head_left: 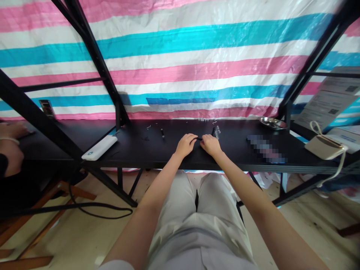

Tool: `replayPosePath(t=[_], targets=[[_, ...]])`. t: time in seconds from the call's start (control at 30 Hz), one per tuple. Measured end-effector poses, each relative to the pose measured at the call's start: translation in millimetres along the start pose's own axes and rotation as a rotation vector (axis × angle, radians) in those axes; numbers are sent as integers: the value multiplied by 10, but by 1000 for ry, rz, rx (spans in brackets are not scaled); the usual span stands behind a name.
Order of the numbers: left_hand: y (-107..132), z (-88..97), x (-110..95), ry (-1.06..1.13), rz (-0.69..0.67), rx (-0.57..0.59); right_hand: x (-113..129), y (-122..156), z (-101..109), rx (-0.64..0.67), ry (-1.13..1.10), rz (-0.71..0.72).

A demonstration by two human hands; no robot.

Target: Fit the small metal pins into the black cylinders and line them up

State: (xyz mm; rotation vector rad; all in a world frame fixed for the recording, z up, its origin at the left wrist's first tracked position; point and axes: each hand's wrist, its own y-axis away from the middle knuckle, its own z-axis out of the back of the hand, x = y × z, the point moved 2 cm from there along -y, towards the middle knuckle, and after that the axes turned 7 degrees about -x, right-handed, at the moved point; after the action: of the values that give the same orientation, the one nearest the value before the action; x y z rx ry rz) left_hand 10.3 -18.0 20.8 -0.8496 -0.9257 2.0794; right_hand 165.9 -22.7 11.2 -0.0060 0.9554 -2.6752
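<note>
Both my hands rest close together near the front of the black table. Between them is a thin black stick-like piece, too small to name more exactly. The fingers of my left hand are closed on one end, and those of my right hand on the other. Just beyond my right hand stand several small clear-grey cylinders beside black ones. Farther back lies a row of tiny white pieces. A short black cylinder with a pale end is left of my hands.
A white power bank lies at the left by the black frame post. On the right are a round metal dish, a pixelated packet and a beige pouch. Another person's hand shows at far left; a cable hangs below.
</note>
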Motion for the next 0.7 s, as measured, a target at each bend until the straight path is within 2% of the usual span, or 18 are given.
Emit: replayPosePath(t=[0.27,0.47,0.7], targets=[[6,-10,132,134,258,-138,65,37,47,-181,-176,119],[-17,-46,173,294,336,-40,74,32,50,-238,-187,161],[-30,-52,183,303,386,-19,110,17,46,-190,-192,228]])
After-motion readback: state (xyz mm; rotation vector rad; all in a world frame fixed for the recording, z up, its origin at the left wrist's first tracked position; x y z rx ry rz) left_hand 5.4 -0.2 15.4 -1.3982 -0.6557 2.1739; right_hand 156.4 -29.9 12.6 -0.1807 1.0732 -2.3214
